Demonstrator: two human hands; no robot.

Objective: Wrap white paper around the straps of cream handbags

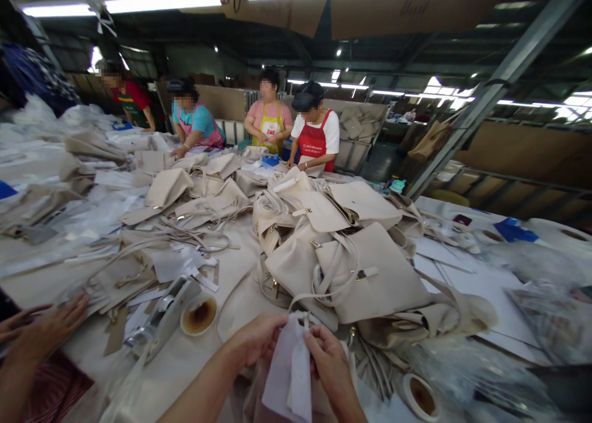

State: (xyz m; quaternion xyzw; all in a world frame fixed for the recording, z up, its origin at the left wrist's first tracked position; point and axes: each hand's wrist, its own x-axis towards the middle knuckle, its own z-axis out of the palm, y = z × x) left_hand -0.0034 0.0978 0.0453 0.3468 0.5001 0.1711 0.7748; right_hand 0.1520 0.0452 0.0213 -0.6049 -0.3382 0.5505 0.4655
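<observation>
Close in front of me, my left hand and my right hand are both closed, fingertips near each other. Between them is a thin white wrapping sheet, folded and hanging down. My left fingers pinch its upper left edge, and the right thumb presses on its right side. A beige strap runs up from the top of the sheet toward the heap; how it joins there is partly hidden by my fingers. Beige fabric shows beneath the sheet. Just beyond lies a heap of beige handbags with gold-coloured clasps.
Left of me, a co-worker's hand rests by a beige bag. Tape rolls lie on both sides. Clear plastic covers the right front. Several co-workers stand across the table, one in a red apron.
</observation>
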